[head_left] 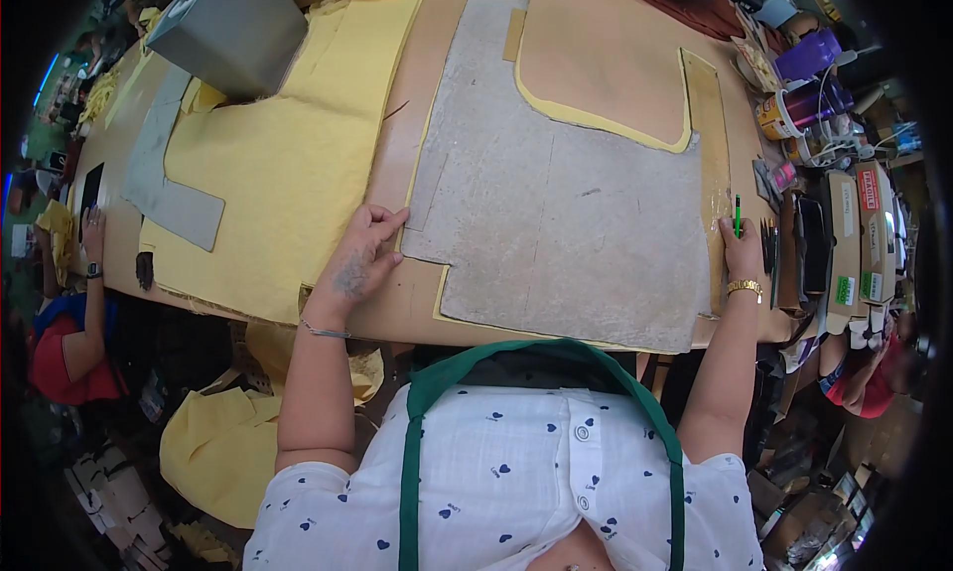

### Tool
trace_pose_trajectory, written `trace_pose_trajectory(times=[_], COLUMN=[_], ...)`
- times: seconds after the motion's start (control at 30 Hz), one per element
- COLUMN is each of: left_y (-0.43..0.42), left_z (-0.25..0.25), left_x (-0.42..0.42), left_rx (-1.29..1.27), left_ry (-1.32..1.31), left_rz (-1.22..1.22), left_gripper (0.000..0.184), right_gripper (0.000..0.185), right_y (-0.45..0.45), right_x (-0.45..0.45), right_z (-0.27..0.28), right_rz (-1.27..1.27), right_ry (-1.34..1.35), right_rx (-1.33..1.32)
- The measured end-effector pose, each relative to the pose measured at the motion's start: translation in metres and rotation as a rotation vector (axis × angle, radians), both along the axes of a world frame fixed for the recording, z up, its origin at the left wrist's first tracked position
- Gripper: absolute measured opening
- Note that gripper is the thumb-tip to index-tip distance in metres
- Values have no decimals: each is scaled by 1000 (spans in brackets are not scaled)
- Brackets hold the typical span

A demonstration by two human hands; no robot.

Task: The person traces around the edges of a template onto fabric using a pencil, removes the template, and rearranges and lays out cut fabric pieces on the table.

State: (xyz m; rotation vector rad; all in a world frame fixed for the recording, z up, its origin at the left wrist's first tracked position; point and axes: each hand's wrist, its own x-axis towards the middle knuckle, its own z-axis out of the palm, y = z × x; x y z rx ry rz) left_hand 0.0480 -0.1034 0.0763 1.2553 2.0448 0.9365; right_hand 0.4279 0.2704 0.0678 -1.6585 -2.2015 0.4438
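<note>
A large grey pattern board (566, 223) lies flat over yellow sheet material, whose edge shows around its cut-out and lower side. My left hand (365, 250) rests at the board's left edge, thumb and index finger apart, the fingertips touching the edge. Over at the right edge, my right hand (740, 243) has its fingers closed around a green pencil (738, 216), which points upward. A tan strip (707, 174) runs down the board's right side, beside that hand.
Left of the board lies a yellow stack (288, 164) bearing a metal block (230, 35) and a smaller grey pattern (159, 154). Boxes (844, 243), dark pencils and cups (777, 116) line the right side. Other people sit at far left and far right.
</note>
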Motion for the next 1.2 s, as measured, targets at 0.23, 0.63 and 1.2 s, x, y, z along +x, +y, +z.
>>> trace_pose_trajectory(times=[0.23, 0.63, 1.2], left_y=[1, 1, 1], left_z=[3, 5, 4], left_x=[0, 0, -1], left_rx=[-19, -23, -23], left_ry=[-9, -7, -16], left_rz=[-1, -7, -11], left_gripper=[57, 57, 57], right_gripper=[34, 35, 38], right_y=[-2, 0, 5], right_x=[-2, -1, 3], right_z=[2, -1, -8], right_rz=[-16, -51, -54], right_ry=[-11, 28, 39], right_rx=[-8, -19, 0])
